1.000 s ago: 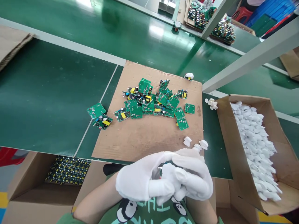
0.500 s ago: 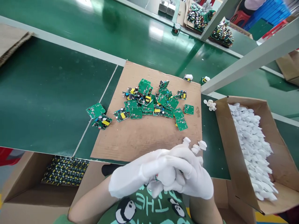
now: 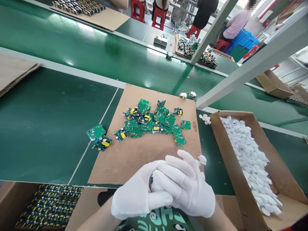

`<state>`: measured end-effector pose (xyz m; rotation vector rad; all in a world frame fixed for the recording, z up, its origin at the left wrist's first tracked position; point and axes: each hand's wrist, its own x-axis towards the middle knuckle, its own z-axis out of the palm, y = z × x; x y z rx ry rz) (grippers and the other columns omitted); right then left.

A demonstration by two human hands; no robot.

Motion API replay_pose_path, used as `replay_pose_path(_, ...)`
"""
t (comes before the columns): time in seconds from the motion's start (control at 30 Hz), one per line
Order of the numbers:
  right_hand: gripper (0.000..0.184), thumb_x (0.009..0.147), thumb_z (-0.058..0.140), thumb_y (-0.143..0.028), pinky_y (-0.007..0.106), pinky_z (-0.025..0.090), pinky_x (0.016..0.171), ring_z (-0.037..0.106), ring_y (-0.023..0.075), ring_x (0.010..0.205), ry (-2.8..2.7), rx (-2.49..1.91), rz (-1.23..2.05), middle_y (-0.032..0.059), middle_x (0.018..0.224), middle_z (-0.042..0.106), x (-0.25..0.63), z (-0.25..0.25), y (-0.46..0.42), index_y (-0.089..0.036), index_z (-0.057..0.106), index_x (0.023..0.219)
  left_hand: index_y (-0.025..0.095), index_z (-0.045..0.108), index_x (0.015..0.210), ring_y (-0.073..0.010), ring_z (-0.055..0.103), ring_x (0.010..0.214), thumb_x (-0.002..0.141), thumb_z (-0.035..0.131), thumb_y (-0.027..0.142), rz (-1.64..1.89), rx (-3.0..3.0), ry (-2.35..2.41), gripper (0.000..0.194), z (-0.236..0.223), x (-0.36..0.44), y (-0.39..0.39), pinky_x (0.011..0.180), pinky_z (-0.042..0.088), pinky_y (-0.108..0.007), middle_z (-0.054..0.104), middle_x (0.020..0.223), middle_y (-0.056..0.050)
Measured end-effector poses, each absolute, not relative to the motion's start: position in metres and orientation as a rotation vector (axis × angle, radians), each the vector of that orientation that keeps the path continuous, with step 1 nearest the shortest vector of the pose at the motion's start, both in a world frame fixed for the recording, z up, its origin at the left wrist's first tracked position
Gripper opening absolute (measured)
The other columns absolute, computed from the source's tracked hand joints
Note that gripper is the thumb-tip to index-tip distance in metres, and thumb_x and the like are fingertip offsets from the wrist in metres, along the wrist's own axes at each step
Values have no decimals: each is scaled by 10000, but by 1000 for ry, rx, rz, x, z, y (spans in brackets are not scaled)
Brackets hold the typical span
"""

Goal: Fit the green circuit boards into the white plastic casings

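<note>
Both of my hands wear white gloves and are pressed together over the front edge of the cardboard sheet (image 3: 141, 157). My left hand (image 3: 133, 194) is curled, its fingers closed against the other hand. My right hand (image 3: 192, 189) lies across it with fingers bent over, the upper ones more stretched. A small dark and red sliver shows between the gloves; the rest of what they enclose is hidden. Ahead lies a loose pile of green circuit boards (image 3: 136, 131), some component side up with yellow transformers. A white piece (image 3: 202, 159) sits beside my right fingers.
To the right stands a carton (image 3: 222, 150) of white pieces (image 3: 247, 154). Two boards (image 3: 96, 132) lie left of the sheet. A slanted grey post (image 3: 223, 85) rises at right. Below left, a box holds rows of boards (image 3: 50, 205). People sit on red stools beyond.
The view has tilted up, showing more of the far side. My hands have shifted against each other, with the right fingers now lying over the left; they stay together.
</note>
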<state>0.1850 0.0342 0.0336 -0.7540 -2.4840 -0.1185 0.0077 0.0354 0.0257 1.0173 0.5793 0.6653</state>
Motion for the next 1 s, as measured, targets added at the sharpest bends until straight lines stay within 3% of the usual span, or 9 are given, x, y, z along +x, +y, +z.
replay_pose_path(0.1,272,923,584,-185,435,323,1181,599,183,1100,-2520,-720,-80,-6,1044,712,184,43,35,-309,658,1153,189,669,1001,-178,574,778,839,606,262,749,1000,610,189,21,8,38,731,529,-324,605,880,-45)
replay_pose_path(0.17,226,940,607,-225,423,326,1172,623,170,1049,-2535,-747,18,-13,991,717,184,54,48,-330,661,1132,205,631,1221,-182,606,769,808,678,349,781,983,608,440,14,4,35,725,550,-341,641,1022,-80)
replay_pose_path(0.27,179,1006,538,-343,425,389,1083,648,179,960,-2616,-828,191,16,950,725,184,70,100,-298,708,1041,266,362,1502,-130,601,689,787,712,354,872,968,824,802,3,-7,24,636,542,-300,592,1291,-134)
replay_pose_path(0.33,266,1031,469,-338,378,434,982,648,175,890,-2711,-1046,318,18,940,740,178,71,156,-279,729,1017,299,342,1510,-120,610,712,864,638,302,956,1056,1197,711,-1,-18,15,712,551,-309,606,1294,-114)
replay_pose_path(0.5,362,1012,413,-358,389,450,942,629,271,1095,-2484,-1732,155,120,1184,718,143,44,283,-201,699,1171,228,599,1325,-216,689,831,884,626,349,1174,1468,2016,459,3,-54,0,877,564,-405,703,943,-54)
replay_pose_path(0.63,334,944,554,-429,348,468,930,645,269,1106,-2471,-1849,154,90,1183,727,139,28,310,-235,703,1172,199,602,1325,-314,672,1113,913,586,386,1112,1628,2327,453,-1,-80,1,1036,511,-494,703,1219,-137)
replay_pose_path(0.73,458,979,490,-476,379,456,982,604,294,1205,-2309,-2020,48,150,1308,653,163,28,307,-180,612,1306,186,595,1330,-355,614,1230,917,568,420,878,1814,2389,476,-16,-95,8,1076,485,-517,654,1329,-163)
replay_pose_path(0.83,495,973,531,-487,409,482,964,629,311,1158,-2154,-2230,17,219,1237,657,188,27,305,-89,616,1256,162,563,1355,-369,620,1221,905,564,434,789,1973,2357,526,-31,-101,16,1064,494,-521,652,1330,-188)
replay_pose_path(1.0,378,965,621,-434,440,538,945,658,232,1076,-2129,-2340,84,109,1213,662,196,16,313,-140,630,1202,142,598,1304,-345,682,1113,926,539,377,789,1994,2347,449,-39,-100,20,1035,521,-496,708,1228,-189)
